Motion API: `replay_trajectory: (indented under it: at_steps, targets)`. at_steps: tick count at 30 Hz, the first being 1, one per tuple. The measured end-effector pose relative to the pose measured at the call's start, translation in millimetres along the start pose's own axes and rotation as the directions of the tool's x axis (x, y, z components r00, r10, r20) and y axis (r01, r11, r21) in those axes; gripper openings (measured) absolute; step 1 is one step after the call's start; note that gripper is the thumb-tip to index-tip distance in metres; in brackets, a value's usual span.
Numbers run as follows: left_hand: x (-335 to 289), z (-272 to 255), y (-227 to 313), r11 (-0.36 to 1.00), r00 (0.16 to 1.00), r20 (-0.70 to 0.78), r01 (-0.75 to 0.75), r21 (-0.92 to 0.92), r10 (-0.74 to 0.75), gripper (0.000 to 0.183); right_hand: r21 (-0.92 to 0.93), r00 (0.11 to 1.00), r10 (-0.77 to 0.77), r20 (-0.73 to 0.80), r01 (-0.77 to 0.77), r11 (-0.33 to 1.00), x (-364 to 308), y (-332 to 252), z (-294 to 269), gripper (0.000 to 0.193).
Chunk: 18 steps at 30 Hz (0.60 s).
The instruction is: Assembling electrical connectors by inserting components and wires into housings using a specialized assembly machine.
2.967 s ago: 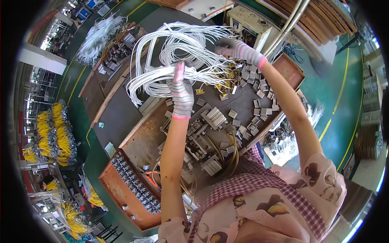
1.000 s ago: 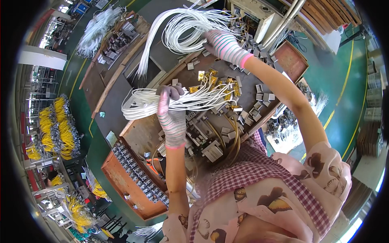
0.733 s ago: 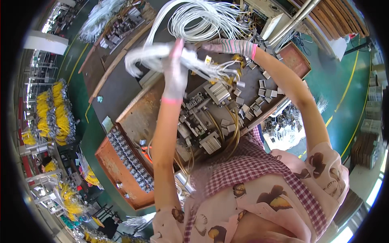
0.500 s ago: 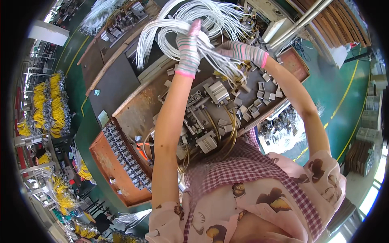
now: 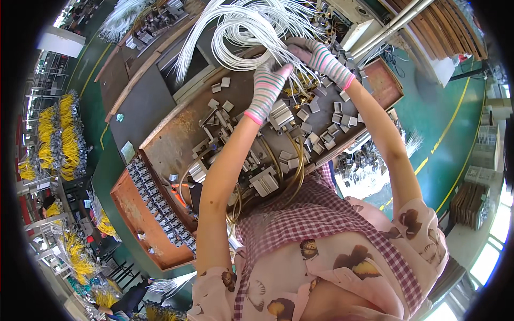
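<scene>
A thick looped bundle of white wires (image 5: pixel 227 45) spreads over the back of the workbench. My left hand (image 5: pixel 269 85), in a striped knit glove, is closed on the near end of this bundle, thumb pointing right. Just to its right, my right hand (image 5: pixel 316 56) wears the same kind of glove and grips the wires with bent fingers. The wire ends come out below and between both hands. Under them stands a metal fixture (image 5: pixel 281 115) with brass-coloured parts, and small silver metal shells (image 5: pixel 340 115) lie scattered to its right.
An orange-brown tray (image 5: pixel 144 214) with rows of metal connectors sits at the left. Tan hoses (image 5: pixel 297 155) run toward me from the fixture blocks. Metal pipes (image 5: pixel 393 27) slant across the back right. Yellow cable bundles (image 5: pixel 69 136) hang far left.
My left hand has moved down and toward the right, nearer the wire ends. The right hand has shifted slightly up, and the two now sit closer together on the bundle.
</scene>
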<state>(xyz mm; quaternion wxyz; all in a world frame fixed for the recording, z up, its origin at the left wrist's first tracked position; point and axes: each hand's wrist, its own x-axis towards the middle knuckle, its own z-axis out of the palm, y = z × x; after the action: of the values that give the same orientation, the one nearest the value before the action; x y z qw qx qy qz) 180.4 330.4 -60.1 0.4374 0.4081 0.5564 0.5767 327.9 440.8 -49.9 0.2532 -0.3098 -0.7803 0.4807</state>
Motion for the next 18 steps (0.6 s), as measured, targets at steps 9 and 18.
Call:
replay_trajectory:
  at_steps: [9, 18]
  targets:
    - [-68, -34, 55, 0.909, 0.993, 0.057, 0.119, -0.399, -0.106, 0.023, 0.081, 0.969, -0.248, -0.017, 0.249, 0.965, -131, -89, 19, 0.046]
    - [-114, -57, 69, 0.917, 0.990, 0.045, 0.142, -0.374, -0.135, 0.028, -0.409, 0.967, -0.243, 0.078, 0.254, 0.876, -168, -117, 93, 0.037]
